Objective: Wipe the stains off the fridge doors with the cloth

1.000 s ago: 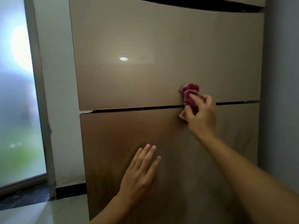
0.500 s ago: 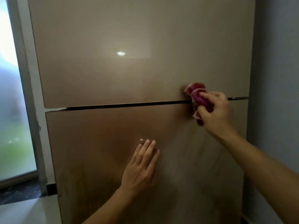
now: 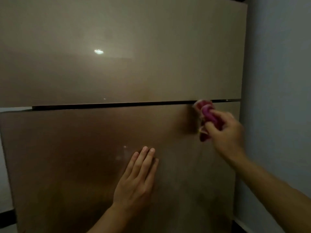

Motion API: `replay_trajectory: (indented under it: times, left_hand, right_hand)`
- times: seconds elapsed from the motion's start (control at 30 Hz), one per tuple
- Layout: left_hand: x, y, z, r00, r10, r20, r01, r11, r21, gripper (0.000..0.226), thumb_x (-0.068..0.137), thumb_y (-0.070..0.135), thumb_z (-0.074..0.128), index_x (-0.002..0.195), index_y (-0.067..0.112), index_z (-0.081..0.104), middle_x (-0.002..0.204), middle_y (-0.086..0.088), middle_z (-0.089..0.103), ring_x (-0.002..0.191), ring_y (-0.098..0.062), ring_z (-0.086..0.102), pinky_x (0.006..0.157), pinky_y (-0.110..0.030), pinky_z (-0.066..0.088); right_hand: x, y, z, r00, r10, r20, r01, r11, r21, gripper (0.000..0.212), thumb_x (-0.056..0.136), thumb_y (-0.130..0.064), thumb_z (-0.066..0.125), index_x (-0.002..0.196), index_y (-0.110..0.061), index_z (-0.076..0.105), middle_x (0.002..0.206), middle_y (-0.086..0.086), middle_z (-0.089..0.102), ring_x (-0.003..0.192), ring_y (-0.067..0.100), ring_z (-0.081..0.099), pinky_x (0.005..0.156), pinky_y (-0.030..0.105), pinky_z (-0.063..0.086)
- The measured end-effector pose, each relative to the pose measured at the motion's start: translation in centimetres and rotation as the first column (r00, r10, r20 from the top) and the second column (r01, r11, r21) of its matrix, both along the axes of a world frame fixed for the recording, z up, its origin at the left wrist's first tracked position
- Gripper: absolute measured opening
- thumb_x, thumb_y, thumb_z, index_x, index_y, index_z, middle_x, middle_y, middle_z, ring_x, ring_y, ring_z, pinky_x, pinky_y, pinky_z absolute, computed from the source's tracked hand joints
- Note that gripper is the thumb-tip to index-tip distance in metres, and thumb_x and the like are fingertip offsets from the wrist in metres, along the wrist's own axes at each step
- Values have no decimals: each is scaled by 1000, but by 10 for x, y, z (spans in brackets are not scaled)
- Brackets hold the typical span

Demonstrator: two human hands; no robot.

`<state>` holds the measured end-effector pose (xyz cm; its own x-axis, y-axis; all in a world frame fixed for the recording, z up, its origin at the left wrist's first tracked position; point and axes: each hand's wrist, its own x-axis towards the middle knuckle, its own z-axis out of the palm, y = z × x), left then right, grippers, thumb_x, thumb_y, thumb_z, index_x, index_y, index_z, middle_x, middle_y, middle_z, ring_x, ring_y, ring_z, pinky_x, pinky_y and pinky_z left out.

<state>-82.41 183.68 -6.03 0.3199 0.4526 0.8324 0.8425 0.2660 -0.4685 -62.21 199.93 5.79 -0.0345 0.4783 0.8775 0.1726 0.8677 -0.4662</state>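
Note:
A gold-brown fridge fills the view, with an upper door [image 3: 117, 47] and a lower door [image 3: 67, 165] split by a dark gap. My right hand [image 3: 227, 133] grips a bunched pink cloth [image 3: 206, 113] and presses it on the lower door's top right corner, just under the gap. My left hand [image 3: 136, 179] lies flat on the lower door's middle, fingers straight and together. Pale smudges [image 3: 122, 153] show on the lower door just left of my left fingertips.
A grey wall [image 3: 277, 98] runs close along the fridge's right side. A strip of white wall [image 3: 5, 174] and dark skirting show at the left edge. A light reflects on the upper door.
My right hand has carried the cloth rightward and slightly down, from across the gap to the lower door's top right corner. The view has moved closer and to the right. My left hand has stayed flat.

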Motion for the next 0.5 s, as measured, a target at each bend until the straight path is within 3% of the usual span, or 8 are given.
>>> replay_trajectory:
  times: [0.1,0.17,0.23,0.33,0.43,0.5]
  left_hand:
    - [2,0,0,1000,-14,16,14,1000,-12,55,82,14,55,135,0,44,148,-22,34,141,-38,28,120,-47,15]
    - [5,-1,2,999,-19,29,20,999,-26,60,77,15,65,132,0,46,146,-22,38,140,-38,31,120,-47,16]
    - [7,-3,5,999,-14,49,16,999,-47,67,72,17,74,131,0,47,145,-23,40,138,-38,33,119,-47,17]
    - [7,-8,7,998,-25,60,29,998,-64,67,70,18,78,129,-1,52,143,-24,45,138,-38,33,119,-46,17]
    - [8,-10,6,994,-45,97,50,998,-47,66,69,17,77,128,0,55,142,-24,47,137,-38,33,118,-46,18]
    - [15,-8,7,984,-98,146,100,995,-6,55,75,15,67,126,0,56,141,-25,47,138,-38,32,116,-48,20]
  right_hand:
    - [-24,20,37,966,-228,-123,207,965,-164,36,90,-10,54,126,-13,57,125,11,50,106,25,54,86,14,33]
    - [-45,8,21,950,-278,-143,249,949,-191,36,92,-9,50,128,-13,55,128,11,47,103,22,53,84,13,32]
    - [-56,-19,-18,958,-253,-131,240,964,-113,34,90,-4,53,124,-8,58,123,14,48,94,9,46,78,2,31]
    - [-38,-40,-82,984,-119,129,118,993,19,30,84,-3,63,114,-8,66,108,7,53,87,9,51,75,2,36]
    - [2,-41,-84,854,64,516,-29,997,-75,32,74,-12,75,104,-23,71,89,-8,59,76,9,58,70,8,41]
    - [22,-32,-53,841,5,541,12,1000,-27,30,70,-23,74,100,-27,71,85,-4,64,73,15,60,68,22,46]
